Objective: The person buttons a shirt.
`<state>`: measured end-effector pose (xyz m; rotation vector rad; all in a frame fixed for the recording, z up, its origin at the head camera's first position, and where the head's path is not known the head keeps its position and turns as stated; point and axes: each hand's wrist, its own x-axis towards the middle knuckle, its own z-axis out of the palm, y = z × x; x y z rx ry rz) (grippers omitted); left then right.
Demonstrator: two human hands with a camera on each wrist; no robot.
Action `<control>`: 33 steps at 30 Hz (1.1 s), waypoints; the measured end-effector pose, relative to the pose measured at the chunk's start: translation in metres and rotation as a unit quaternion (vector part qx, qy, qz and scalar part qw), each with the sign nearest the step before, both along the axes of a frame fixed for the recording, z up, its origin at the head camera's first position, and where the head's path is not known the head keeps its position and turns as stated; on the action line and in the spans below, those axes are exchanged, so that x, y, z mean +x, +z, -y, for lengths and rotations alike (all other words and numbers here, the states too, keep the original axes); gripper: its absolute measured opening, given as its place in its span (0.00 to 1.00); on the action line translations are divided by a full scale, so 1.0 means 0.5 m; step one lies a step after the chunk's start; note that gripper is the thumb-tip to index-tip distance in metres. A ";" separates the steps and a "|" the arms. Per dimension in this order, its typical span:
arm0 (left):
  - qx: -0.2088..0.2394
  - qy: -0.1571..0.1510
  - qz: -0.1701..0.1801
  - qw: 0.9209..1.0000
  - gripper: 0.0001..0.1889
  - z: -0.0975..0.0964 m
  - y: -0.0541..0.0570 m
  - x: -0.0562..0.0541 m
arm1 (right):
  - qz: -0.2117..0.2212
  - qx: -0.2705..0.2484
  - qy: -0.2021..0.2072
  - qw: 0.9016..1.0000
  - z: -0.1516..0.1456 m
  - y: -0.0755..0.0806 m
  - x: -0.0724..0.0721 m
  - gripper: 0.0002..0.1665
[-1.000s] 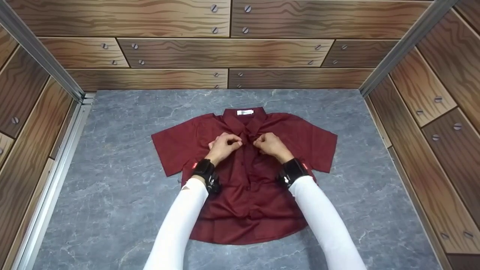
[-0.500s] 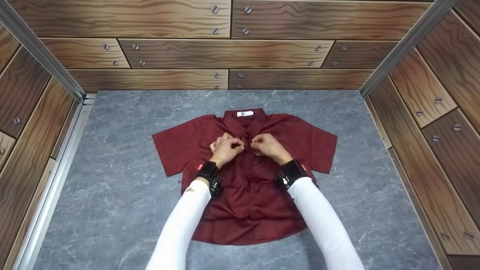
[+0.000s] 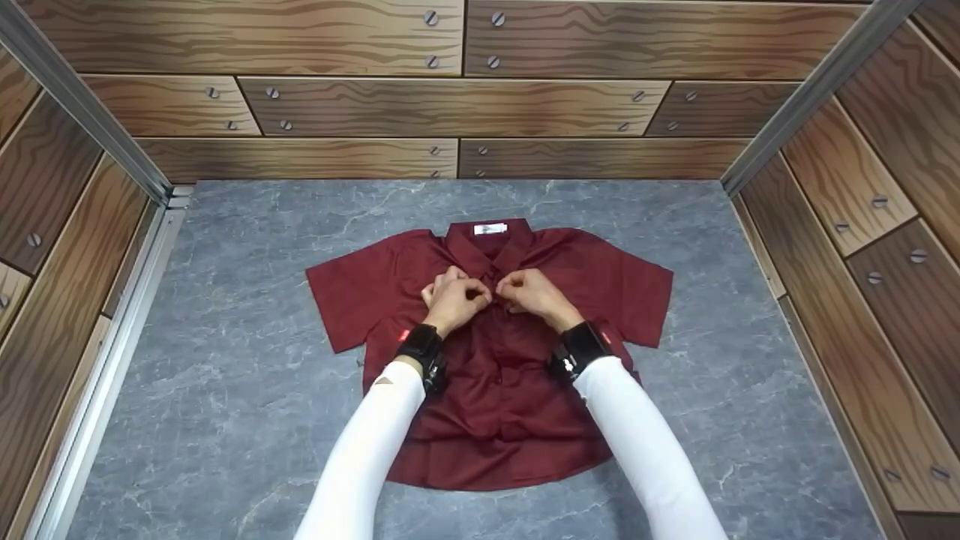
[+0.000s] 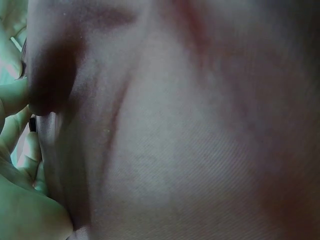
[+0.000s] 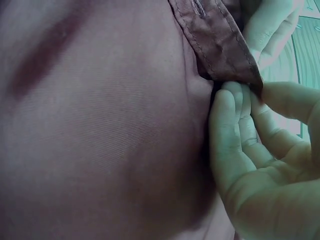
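Observation:
A dark red short-sleeved shirt (image 3: 495, 409) lies front up, its collar (image 3: 469, 251) pointing to the back. My left hand (image 3: 452, 301) pinches the front placket just below the collar, between thumb and forefinger. Close by on the other side, my right hand (image 3: 538, 295) pinches the same placket, the fingertips of both hands nearly meeting. In the right wrist view, the stitched placket (image 5: 217, 42) has a buttonhole (image 5: 199, 8), and its edge is between the right thumb and fingers. Cloth hides part of the left hand (image 4: 25, 200) in the left wrist view.
Beneath the shirt is a grey marble-patterned tabletop (image 3: 247, 390). Wood-print panels (image 3: 450, 106) stand at the back and on both sides, with metal rails (image 3: 97, 360) along the left. A black camera band (image 3: 421, 349) sits on each wrist.
My left hand has moved slightly right, towards the placket's middle. My right hand has shifted a little left, so the fingertips are closer together. The shirt stays in place.

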<state>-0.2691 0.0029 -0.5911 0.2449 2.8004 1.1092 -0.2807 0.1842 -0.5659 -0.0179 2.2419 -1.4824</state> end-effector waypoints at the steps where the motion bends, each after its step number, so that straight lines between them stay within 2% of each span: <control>1: 0.000 0.000 0.000 1.000 0.05 -0.001 0.001 0.001 | -0.003 0.001 0.000 1.000 0.000 0.001 0.001 0.12; 15: -0.021 0.018 0.003 1.000 0.06 -0.010 -0.005 -0.003 | -0.052 0.023 0.019 0.998 0.003 0.001 0.006 0.12; 33: -0.011 0.037 -0.003 0.999 0.06 -0.018 0.001 -0.001 | -0.139 0.086 0.042 0.986 0.008 -0.008 0.021 0.06</control>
